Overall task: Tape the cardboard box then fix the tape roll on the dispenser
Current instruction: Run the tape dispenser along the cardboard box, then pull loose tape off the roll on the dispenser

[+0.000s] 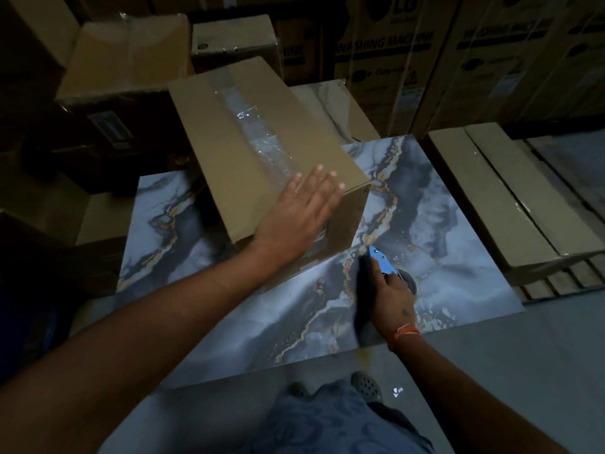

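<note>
**Box sealed along its seam; dispenser work still ahead**

A person's left hand [299,213] lies flat, fingers spread and gripping nothing, on the near corner of a brown cardboard box [262,152] standing on a marble-patterned desk [442,224] in a dim storeroom. A strip of clear tape [258,132] runs the length of the box's top along the centre seam, wrinkled and glinting in places, and appears to reach the near edge beside the fingertips. The right hand [391,299] is closed around a blue tape dispenser [379,260], held low over the desk just beside the box's near face; its roll is largely hidden behind the hand, so whether it sits properly on the hub cannot be told. On this evidence the taping looks largely done, with a final press-down likely in hand, while fixing the roll on the dispenser appears not yet begun. Stacked appliance cartons [409,54] fill the background.
</note>
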Motion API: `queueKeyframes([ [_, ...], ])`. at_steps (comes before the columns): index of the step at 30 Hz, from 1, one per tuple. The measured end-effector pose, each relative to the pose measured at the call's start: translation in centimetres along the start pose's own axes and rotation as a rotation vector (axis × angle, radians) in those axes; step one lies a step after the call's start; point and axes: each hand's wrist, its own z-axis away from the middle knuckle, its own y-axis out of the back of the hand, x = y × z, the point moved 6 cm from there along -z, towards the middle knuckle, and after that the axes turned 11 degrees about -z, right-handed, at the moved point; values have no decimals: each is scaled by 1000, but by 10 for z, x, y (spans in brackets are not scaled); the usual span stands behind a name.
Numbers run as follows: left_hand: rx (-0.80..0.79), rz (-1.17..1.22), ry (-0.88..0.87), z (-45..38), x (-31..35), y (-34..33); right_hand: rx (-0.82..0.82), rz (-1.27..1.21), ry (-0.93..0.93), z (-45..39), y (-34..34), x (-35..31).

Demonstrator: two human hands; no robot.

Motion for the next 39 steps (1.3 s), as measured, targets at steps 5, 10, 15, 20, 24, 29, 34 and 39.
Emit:
queueKeyframes([
  [5, -7, -466, -236, 24, 32, -33, 49, -36, 51, 4, 0, 5],
  [10, -200, -425, -288, 57, 41, -87, 46, -23, 99, 4, 0, 6],
  [15, -337, -200, -324, 78, 30, -101, 50, -19, 111, 1, -2, 9],
  [20, -428, 55, -273, 86, 38, -95, -14, -57, 52, -1, -3, 13],
  [24, -471, 211, -162, 82, 52, -90, -81, -90, -15, -3, -2, 16],
  [29, -373, 721, 167, 62, 62, -69, -66, -232, -16, -1, 9, 14],
  [34, -307, 1498, 678, 42, 81, -45, 57, -508, 30, 0, 32, 18],
  [39, -200, 1859, 586, 3, 117, -11, -3, -698, 141, -9, 64, 3],
])
